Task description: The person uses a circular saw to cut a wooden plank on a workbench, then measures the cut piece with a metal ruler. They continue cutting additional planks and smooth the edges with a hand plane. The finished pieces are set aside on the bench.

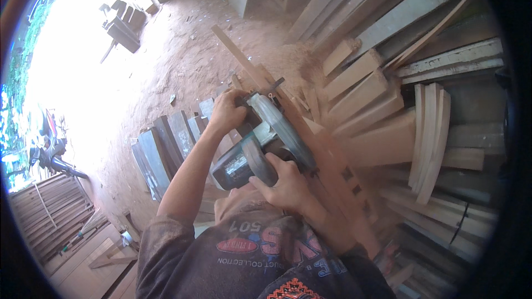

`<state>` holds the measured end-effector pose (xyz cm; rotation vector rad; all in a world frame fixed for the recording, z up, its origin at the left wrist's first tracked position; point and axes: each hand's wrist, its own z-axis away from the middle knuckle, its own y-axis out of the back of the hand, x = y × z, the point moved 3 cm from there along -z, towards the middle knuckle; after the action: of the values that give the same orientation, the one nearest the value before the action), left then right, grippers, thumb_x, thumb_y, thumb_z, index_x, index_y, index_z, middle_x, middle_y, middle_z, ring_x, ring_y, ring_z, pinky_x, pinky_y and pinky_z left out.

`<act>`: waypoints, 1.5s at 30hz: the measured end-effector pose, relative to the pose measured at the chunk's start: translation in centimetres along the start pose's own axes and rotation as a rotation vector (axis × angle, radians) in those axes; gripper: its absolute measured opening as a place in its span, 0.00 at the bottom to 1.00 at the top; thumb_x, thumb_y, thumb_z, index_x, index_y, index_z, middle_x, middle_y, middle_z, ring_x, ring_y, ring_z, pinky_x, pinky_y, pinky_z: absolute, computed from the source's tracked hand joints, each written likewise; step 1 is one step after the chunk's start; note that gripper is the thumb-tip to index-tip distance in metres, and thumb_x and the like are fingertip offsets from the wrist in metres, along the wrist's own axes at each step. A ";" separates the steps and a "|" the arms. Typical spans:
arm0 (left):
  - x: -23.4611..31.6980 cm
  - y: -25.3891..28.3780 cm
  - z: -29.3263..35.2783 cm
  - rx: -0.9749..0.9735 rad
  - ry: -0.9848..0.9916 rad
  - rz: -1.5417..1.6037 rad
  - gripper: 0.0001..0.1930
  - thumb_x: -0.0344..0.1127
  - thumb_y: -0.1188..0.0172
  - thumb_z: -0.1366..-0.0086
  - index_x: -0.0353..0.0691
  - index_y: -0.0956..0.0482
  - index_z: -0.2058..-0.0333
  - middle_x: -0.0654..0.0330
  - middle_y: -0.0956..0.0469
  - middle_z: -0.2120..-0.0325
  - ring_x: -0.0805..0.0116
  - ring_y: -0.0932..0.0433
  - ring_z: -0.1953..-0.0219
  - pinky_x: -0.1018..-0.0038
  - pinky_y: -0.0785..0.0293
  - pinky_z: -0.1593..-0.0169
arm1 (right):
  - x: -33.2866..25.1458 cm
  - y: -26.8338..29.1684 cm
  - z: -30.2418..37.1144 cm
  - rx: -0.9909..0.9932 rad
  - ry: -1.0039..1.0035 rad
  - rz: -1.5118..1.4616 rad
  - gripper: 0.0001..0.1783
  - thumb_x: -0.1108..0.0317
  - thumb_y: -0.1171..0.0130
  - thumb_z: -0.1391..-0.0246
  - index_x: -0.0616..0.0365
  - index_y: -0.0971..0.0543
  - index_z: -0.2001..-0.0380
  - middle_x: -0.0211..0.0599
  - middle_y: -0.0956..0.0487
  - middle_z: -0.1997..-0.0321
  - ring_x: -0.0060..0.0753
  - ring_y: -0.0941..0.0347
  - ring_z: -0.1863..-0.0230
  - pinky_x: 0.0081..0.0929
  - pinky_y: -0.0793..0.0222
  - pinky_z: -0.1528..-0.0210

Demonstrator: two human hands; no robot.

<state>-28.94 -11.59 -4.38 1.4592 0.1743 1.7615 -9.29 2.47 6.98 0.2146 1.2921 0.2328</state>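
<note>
A handheld circular saw (271, 116) with a grey curved blade guard and a dark teal motor housing rests on a long reddish-brown wooden board (332, 169). My right hand (285, 184) is closed round its rear handle. My left hand (228, 112) grips the front part of the saw, fingers curled over it and partly hidden. Dark rectangular notches show along the board's right side. A narrow strip of wood (235, 49) extends forward beyond the saw. The blade itself is hidden by the guard and the board.
Thick timber pieces (360, 91) are stacked at the right, with curved pale slats (429, 138) beside them. Short dark boards (174, 135) stand at the left. Sawdust covers the ground (188, 50). A motorcycle (52, 152) stands far left, near a slatted wooden panel (52, 210).
</note>
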 end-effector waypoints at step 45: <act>8.0 9.7 0.9 0.227 -0.131 -0.098 0.33 0.25 0.30 0.42 0.40 0.28 0.37 0.51 0.14 0.56 0.57 0.14 0.52 0.62 0.18 0.49 | 0.9 -1.9 -1.1 0.080 0.251 -0.103 0.20 0.67 0.25 0.48 0.61 0.17 0.52 0.51 0.13 0.63 0.50 0.14 0.61 0.40 0.21 0.55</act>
<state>-32.85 -13.01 7.50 1.6931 0.3805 1.6015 -10.05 0.98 5.27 0.1903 1.5590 0.1226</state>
